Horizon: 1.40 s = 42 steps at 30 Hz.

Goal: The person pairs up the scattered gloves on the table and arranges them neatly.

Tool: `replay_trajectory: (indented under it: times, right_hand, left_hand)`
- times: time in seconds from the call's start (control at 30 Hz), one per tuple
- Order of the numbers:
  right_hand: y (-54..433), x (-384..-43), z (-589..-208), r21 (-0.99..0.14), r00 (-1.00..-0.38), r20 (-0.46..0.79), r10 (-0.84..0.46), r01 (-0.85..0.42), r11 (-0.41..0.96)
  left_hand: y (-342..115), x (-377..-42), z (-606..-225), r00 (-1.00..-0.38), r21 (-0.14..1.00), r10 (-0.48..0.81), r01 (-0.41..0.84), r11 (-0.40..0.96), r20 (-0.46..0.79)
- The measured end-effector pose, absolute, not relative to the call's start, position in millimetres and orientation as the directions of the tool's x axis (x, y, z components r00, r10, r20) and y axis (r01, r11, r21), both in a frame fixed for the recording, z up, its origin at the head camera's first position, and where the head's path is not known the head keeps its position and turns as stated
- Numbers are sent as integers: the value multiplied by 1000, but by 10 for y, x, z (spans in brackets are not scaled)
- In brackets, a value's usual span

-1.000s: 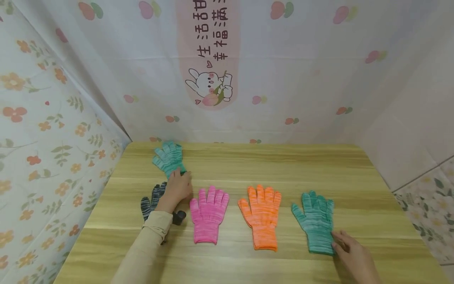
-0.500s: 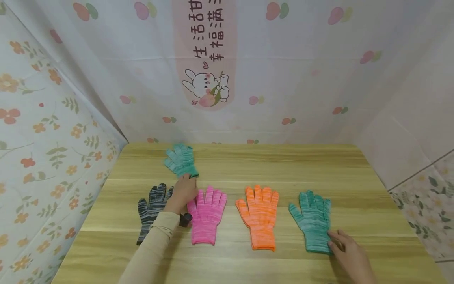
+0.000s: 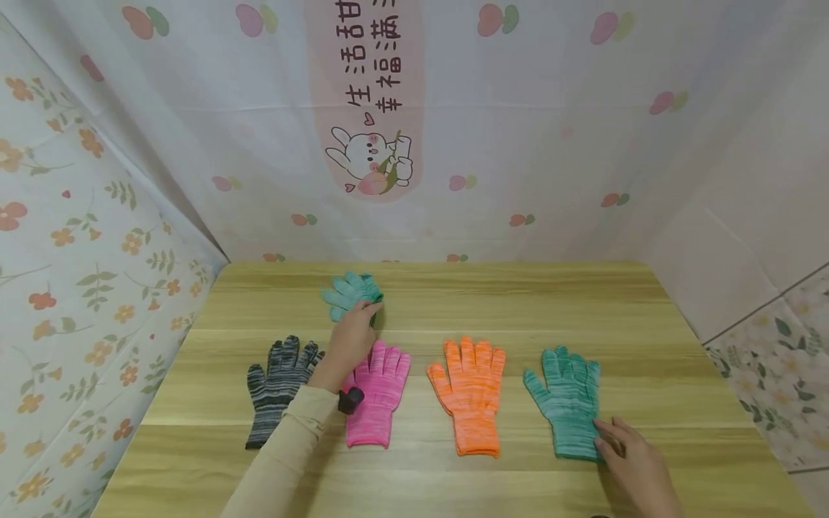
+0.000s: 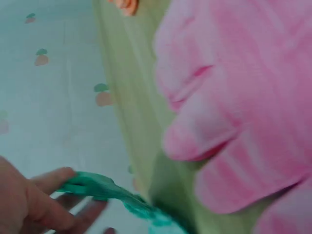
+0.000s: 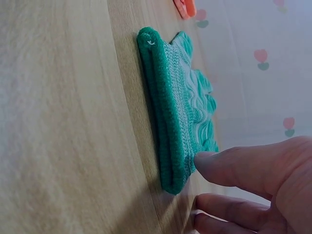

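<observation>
At the back left, my left hand pinches the cuff of a green knit glove, whose fingers point left. In the left wrist view, the green cuff is caught between thumb and fingers, and the rest hangs away to the right. My left wrist passes over a pink glove and my sleeve partly covers a black-and-grey glove. My right hand rests at the cuff edge of another green glove, which lies flat. In the right wrist view the thumb touches that cuff's side, the fingers beside it on the table.
An orange glove lies between the pink glove and the right green one, in a row across the wooden table. A printed curtain hangs behind the table, and a flowered cloth hangs along the left.
My left hand has moved right and the green glove has gone with it, turning so its cuff faces right. The black-and-grey glove shows more. The right hand keeps its place at the other cuff.
</observation>
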State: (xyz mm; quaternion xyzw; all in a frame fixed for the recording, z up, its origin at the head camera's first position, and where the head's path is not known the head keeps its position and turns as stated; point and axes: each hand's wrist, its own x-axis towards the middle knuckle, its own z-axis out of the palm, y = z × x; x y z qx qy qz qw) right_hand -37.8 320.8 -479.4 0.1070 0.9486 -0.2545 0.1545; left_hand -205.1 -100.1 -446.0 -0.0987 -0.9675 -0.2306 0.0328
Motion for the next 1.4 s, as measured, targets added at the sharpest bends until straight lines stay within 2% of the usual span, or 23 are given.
replay_trajectory:
  times: [0.13,0.27,0.4,0.5,0.57,0.6,0.73,0.83,0.97,1.13,1.27,1.4]
  right_hand:
    - [3198,-376,-4795,-442,-929,-347,129,284,851]
    - [3193,-362,-4796,-443,-929,-344,133,285,850]
    - [3202,-337,-4794,-443,-935,-331,130,275,853]
    - [3216,-328,-4794,-442,-938,-321,127,268,856]
    - [3223,-326,-4794,-441,-939,-319,129,267,857]
    - [3228,-327,-4795,-441,-939,-320,129,268,856]
    - [3233,-329,-4799,-444,-933,-335,133,281,851]
    - [3239,-333,-4796,-452,-928,-349,132,290,844]
    - [3229,-333,-4784,-461,-931,-347,115,276,843]
    - [3204,-346,-4789,-472,-937,-335,96,255,844]
    - [3202,-349,-4795,-479,-937,-334,103,263,838]
    - [3207,-335,-4791,-486,-944,-315,98,249,838]
  left_hand:
    - [-964,-2083,-4279,-955,471,150,259,843,257]
    - [-946,-2147,-4095,-889,466,137,354,811,437]
    - [-837,-2219,-3894,-775,362,187,476,802,604]
    - [-662,-2243,-3730,-697,269,251,544,795,671]
    - [-510,-2237,-3635,-678,233,304,580,781,669]
    - [-426,-2226,-3587,-687,232,336,594,770,644]
    - [-67,-2148,-3461,-768,326,437,610,722,468]
    - [222,-2120,-3463,-800,403,476,597,694,365]
    - [586,-2127,-3552,-821,493,486,569,658,299]
    - [938,-2074,-3636,-868,651,436,476,591,239]
    - [1202,-1897,-3754,-831,663,458,538,521,316]
    - [1421,-1509,-4041,-738,576,605,645,503,298]
